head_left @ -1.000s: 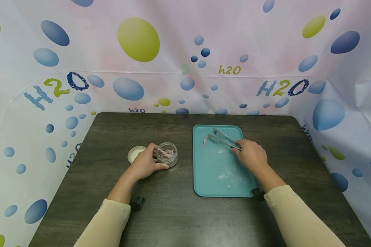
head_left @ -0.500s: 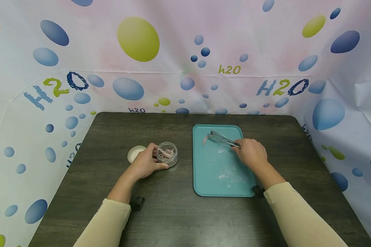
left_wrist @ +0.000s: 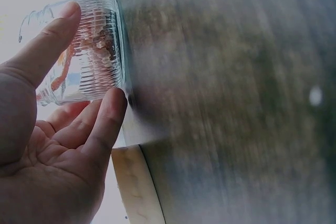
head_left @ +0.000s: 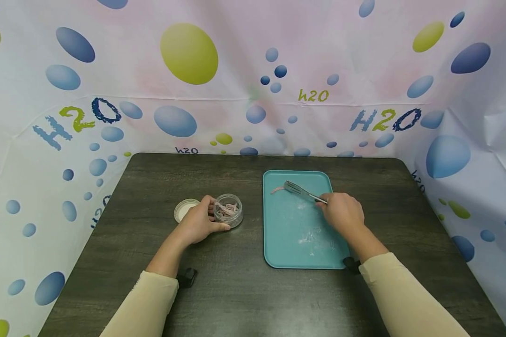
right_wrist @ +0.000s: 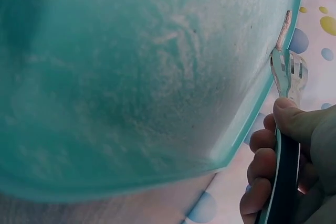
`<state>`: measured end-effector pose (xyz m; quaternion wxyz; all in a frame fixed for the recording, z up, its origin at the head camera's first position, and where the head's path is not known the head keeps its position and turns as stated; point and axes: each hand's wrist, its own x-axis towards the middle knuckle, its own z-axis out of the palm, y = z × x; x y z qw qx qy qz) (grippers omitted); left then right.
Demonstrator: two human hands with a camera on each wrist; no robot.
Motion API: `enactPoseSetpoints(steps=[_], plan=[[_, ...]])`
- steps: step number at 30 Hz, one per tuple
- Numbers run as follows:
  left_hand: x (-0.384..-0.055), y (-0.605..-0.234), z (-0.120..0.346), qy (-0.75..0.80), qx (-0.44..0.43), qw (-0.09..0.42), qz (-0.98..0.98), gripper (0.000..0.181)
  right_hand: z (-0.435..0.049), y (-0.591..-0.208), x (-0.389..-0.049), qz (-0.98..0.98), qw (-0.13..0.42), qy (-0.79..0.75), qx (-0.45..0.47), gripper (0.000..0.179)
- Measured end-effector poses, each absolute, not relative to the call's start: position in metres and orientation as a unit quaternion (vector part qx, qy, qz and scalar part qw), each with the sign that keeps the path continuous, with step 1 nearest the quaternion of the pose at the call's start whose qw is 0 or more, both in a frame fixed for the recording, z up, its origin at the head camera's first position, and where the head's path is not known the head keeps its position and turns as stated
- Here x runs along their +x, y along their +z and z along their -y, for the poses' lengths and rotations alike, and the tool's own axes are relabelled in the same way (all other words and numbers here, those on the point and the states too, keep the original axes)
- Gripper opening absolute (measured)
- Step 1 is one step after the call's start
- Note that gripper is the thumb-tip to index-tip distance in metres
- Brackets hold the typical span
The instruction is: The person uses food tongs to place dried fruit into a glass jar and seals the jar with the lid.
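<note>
My left hand (head_left: 196,222) holds a small ribbed glass jar (head_left: 233,218) that stands on the table, thumb on one side and fingers on the other. Inside the open jar lie several pale pinkish strips (head_left: 226,209). My right hand (head_left: 343,211) grips metal tongs (head_left: 297,189) with a dark handle (right_wrist: 287,174), squeezed together over the tray. At their tips is one thin pinkish strip (head_left: 277,190); in the right wrist view the strip (right_wrist: 284,30) meets the tips near the tray's rim. Whether it is lifted off the tray, I cannot tell.
The turquoise tray (head_left: 284,234) lies on the dark wooden table (head_left: 236,299), with whitish residue (head_left: 309,235) on its surface. A round pale lid (head_left: 185,209) lies left of the jar, partly behind my left hand. A bubble-patterned curtain (head_left: 236,61) surrounds the table.
The tongs' arms have come together and their tips have swung slightly down. The strip at the tips has turned from nearly upright to slanting leftward. My left hand and the jar have stayed put.
</note>
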<state>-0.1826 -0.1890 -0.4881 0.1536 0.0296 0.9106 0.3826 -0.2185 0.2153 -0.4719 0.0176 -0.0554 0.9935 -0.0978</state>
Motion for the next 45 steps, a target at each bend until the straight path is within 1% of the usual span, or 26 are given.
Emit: enactPoseSetpoints(steps=[5, 10, 18, 25, 30, 34, 45], plan=[[-0.182, -0.488, 0.188, 0.384, 0.03, 0.153, -0.91, 0.081, -0.217, -0.473, -0.216, -0.993, 0.007, -0.104, -0.055, 0.026], [-0.182, -0.488, 0.188, 0.383, 0.031, 0.151, -0.911, 0.081, -0.219, -0.472, -0.215, -0.992, 0.013, -0.115, -0.043, 0.025], [-0.183, -0.487, 0.188, 0.38, 0.03, 0.153, -0.912, 0.081, -0.22, -0.466, -0.212, -0.993, 0.015, -0.116, -0.034, 0.031], [-0.183, -0.485, 0.188, 0.378, 0.028, 0.153, -0.913, 0.082, -0.222, -0.46, -0.211, -0.993, 0.009, -0.118, -0.027, 0.03], [-0.183, -0.485, 0.188, 0.377, 0.027, 0.154, -0.913, 0.081, -0.223, -0.456, -0.209, -0.992, 0.002, -0.126, -0.022, 0.033], [-0.183, -0.485, 0.188, 0.376, 0.026, 0.156, -0.913, 0.082, -0.224, -0.453, -0.207, -0.991, -0.013, -0.128, -0.027, 0.034], [-0.183, -0.486, 0.188, 0.366, 0.028, 0.151, -0.918, 0.082, -0.21, -0.436, -0.198, -0.986, -0.071, -0.131, -0.071, 0.03]])
